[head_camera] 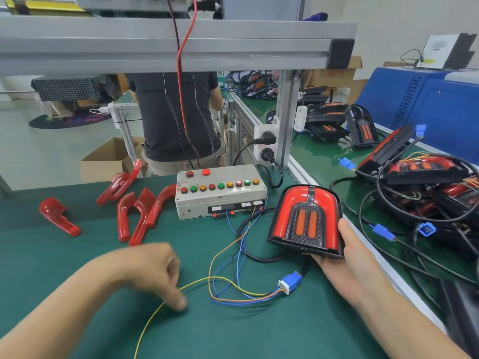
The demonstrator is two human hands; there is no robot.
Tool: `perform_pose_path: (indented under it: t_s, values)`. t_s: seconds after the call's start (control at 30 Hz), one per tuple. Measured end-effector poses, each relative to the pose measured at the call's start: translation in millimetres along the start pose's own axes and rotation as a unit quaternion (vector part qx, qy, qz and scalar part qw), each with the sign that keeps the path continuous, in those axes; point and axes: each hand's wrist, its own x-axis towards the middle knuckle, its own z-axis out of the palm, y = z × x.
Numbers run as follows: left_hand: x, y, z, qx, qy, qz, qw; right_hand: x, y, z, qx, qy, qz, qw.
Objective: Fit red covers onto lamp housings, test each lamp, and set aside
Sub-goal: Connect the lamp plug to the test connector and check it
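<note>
Red covers loose on the desk (pixel 77 255), left of frame: 5, counting one (pixel 59 219) far left, one (pixel 119 184) upper, three (pixel 141 216) clustered. Test box (pixel 220 195): 1, with 11 round buttons, 2 top row, 9 lower row. Assembled lamp (pixel 305 222) held: 1. Hands: 2, left (pixel 158 270), right (pixel 344 257). Lamp pile (pixel 427 187) at right: count unclear.

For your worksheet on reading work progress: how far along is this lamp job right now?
Done: a pile of finished lamps lies at the right. In hand: the right hand holds a covered lamp, plugged by its blue connector into the test box; the left hand is blurred near the yellow wire. Left: loose red covers wait.
</note>
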Motion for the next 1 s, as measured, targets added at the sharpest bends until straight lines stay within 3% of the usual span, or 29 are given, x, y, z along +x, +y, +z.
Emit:
perform_pose_path:
  t_s: [0.03,0.1,0.2,0.27,0.33,0.4,0.47,0.6,0.77,0.87,1.0]
  values:
    - [-8,-3,6,0.012,-0.025,-0.003,1.0,-1,-1,0,-0.003,-0.012,0.003,1.0]
    - [-16,-6,11,0.011,-0.006,-0.001,1.0,-4,-3,1,-0.014,-0.035,0.01,0.999]
    - [-16,-4,9,0.094,0.14,-0.011,0.986,-8,-5,0,-0.024,-0.047,0.007,0.999]
    - [-14,-1,9,0.123,0.314,-0.017,0.941,-12,-8,-1,-0.018,-0.049,0.003,0.999]
    - [-9,-1,11,0.122,0.466,0.027,0.876,-15,-10,-3,-0.005,-0.044,0.004,0.999]
    - [-2,-9,17,0.089,0.544,0.109,0.827,-18,-12,-5,0.004,-0.039,0.006,0.999]
    - [3,-14,27,0.08,0.536,0.161,0.825,-20,-14,-6,0.004,-0.036,0.008,0.999]
    - [6,-34,43,0.102,0.452,0.213,0.86,-18,-18,-7,0.012,-0.036,0.008,0.999]
    - [-2,-58,46,-0.011,0.397,0.19,0.898,-11,-16,-6,0.049,-0.031,0.011,0.998]
    - [-1,-59,38,-0.129,0.34,0.157,0.918,-5,-10,-2,0.021,-0.027,0.015,0.999]
    - [9,-51,26,-0.204,0.303,0.128,0.922,-2,-7,9,-0.042,-0.04,0.006,0.998]
